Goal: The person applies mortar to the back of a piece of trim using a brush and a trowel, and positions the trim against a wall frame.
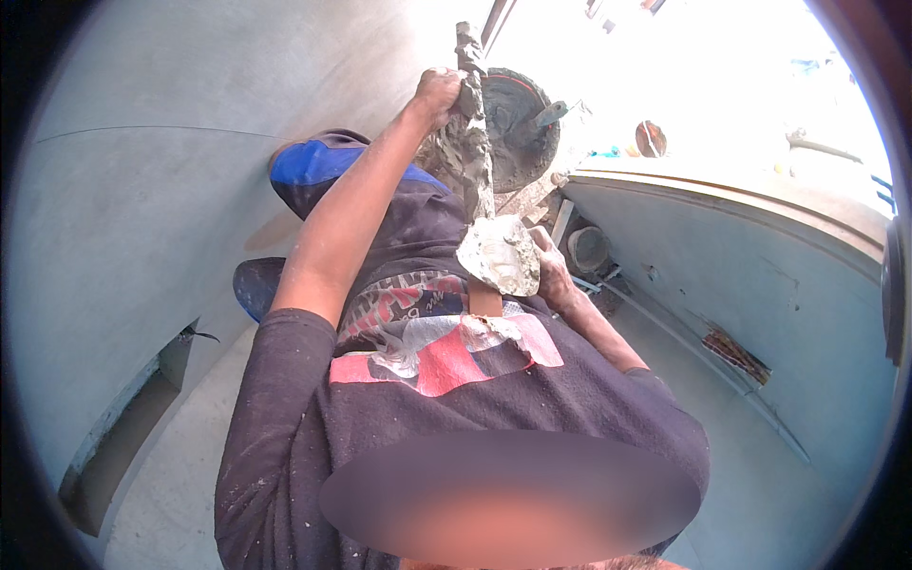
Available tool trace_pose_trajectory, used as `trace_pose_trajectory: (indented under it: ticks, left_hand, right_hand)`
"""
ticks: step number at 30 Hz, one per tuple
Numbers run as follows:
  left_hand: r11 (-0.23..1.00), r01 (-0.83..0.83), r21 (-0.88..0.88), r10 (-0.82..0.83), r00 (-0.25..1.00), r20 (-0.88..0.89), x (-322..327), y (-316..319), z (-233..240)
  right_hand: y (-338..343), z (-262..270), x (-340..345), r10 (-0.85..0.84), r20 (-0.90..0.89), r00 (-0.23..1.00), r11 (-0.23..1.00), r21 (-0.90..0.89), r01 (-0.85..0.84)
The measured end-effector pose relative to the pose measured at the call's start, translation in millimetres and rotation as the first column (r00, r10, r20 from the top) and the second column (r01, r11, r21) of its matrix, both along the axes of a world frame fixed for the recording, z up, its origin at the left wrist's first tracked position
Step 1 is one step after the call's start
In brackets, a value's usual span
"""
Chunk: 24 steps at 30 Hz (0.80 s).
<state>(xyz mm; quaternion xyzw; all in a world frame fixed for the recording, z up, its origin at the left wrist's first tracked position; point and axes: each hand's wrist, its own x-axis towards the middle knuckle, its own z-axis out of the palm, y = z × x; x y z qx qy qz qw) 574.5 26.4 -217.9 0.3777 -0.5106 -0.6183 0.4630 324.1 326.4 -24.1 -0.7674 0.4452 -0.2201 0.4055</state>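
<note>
My left hand point(438, 92) grips a long narrow wooden batten point(486, 302) near its far end. Wet grey mortar point(476, 153) coats most of the batten's upper face, while the end close to my shirt is bare brown wood. In my right hand point(552, 267), beside the near end, is a trowel; its mortar-smeared blade point(501, 255) lies over the batten, and its handle is hidden in my fingers. Beyond the batten stands a round black tub point(557, 153) of grey mortar, partly covered by the batten. A tool handle point(551, 114) sticks out of that mortar.
A smooth grey wall point(157, 185) rises close on my left, with a rectangular recess point(128, 434) low in it. To my right, a ledge point(727, 187) tops a low wall point(748, 263) with a ragged hole point(737, 356). A small bucket point(589, 248) stands below the ledge.
</note>
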Motion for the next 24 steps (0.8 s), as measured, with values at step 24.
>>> trace_pose_trajectory:
  ticks: [24]
  left_hand:
    - [0.99, -0.126, 0.062, 0.123, 0.991, 0.047, 12.9, 12.8, 58.3]
  right_hand:
    - [-81.4, 16.9, -53.5, -0.196, -0.59, 0.783, 0.963, 0.035, 0.267]
